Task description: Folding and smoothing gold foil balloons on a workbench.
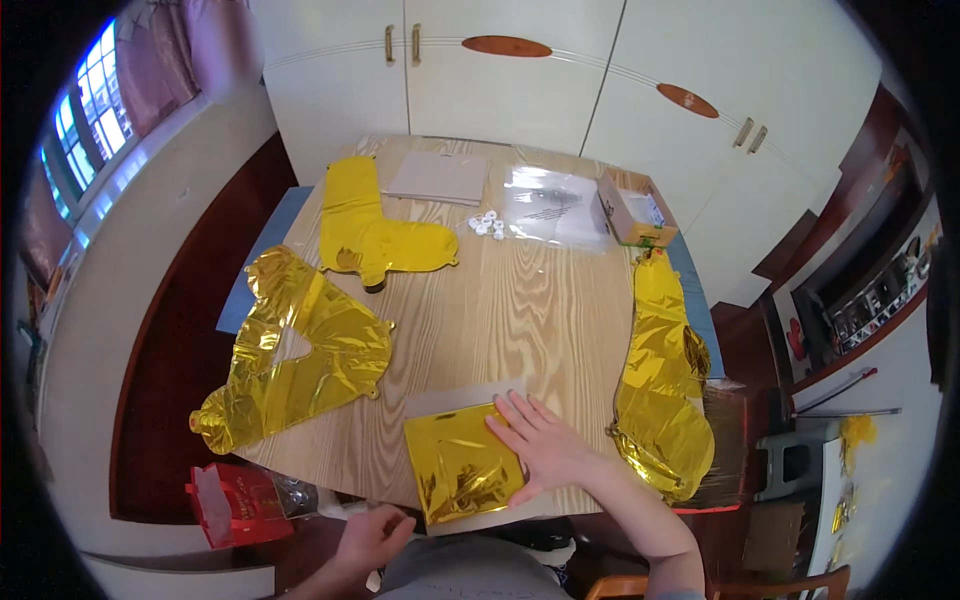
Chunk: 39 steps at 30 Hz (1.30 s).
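A folded gold foil balloon [462,460] lies near the front edge of the table, on top of a pale card [455,397] that shows beyond its far side. Spread flat over the right part of this balloon is my right hand [540,445], its fingers apart. My left hand [375,540] hangs in front of the table edge, left of the balloon, fingers loosely curled with nothing visible in them. Unfolded, flat gold foil balloons rest around it: a triangular one [330,362] at left, an L-shaped one [350,225] at far left, and a long curved one [655,370] at right.
Toward the back of the wooden table [490,310] are a stack of pale cards [440,178], small white rings [487,226], a clear plastic bag [555,205] and an open box [635,207]. A red bag [235,505] sits below the left edge. White cabinets [500,90] stand behind.
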Available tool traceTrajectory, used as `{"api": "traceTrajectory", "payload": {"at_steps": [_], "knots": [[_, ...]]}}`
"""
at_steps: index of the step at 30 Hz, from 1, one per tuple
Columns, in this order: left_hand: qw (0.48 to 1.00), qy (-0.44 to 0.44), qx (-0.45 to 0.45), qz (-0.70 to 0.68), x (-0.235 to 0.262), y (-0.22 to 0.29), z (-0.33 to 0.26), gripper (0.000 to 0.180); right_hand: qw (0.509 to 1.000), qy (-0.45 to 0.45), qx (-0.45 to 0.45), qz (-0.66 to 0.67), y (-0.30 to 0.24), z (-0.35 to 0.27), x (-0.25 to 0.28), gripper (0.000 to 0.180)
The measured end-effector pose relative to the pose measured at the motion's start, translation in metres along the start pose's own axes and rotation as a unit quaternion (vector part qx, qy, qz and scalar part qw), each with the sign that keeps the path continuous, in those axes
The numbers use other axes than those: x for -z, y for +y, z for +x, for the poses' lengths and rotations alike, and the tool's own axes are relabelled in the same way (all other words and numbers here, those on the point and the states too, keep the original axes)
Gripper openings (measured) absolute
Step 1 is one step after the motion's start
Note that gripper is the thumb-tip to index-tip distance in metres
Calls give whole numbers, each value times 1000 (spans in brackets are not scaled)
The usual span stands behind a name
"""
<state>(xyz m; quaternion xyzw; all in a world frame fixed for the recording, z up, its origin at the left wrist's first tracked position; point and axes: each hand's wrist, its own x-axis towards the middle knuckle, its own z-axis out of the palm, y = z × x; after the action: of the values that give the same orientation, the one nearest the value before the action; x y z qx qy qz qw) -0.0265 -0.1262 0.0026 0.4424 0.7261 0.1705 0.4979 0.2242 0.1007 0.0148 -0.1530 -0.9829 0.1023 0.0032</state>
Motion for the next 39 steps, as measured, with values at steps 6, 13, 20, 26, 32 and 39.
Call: {"api": "traceTrajectory", "payload": {"at_steps": [6, 13, 20, 26, 32, 39], "knots": [[854, -82, 36, -512, -29, -30, 1, 32, 995, -18, 82, 47, -16, 39, -2, 113], [830, -88, -24, -551, -43, -53, 19, 44, 979, 98, 100, 148, 45, 83, 0, 87], [880, -56, -63, -467, -73, -96, 45, 29, 945, 186, -254, -92, 213, 117, 18, 81], [895, -65, -37, -440, -72, -106, 41, 34, 935, 139, -302, -123, 205, 107, -1, 83], [863, -61, 28, -500, -74, -92, 40, 35, 953, 50, -290, -69, 96, 94, 33, 65], [821, -111, -18, -560, -67, -89, 41, 45, 963, 166, -210, -25, 87, 57, 22, 38]]}}
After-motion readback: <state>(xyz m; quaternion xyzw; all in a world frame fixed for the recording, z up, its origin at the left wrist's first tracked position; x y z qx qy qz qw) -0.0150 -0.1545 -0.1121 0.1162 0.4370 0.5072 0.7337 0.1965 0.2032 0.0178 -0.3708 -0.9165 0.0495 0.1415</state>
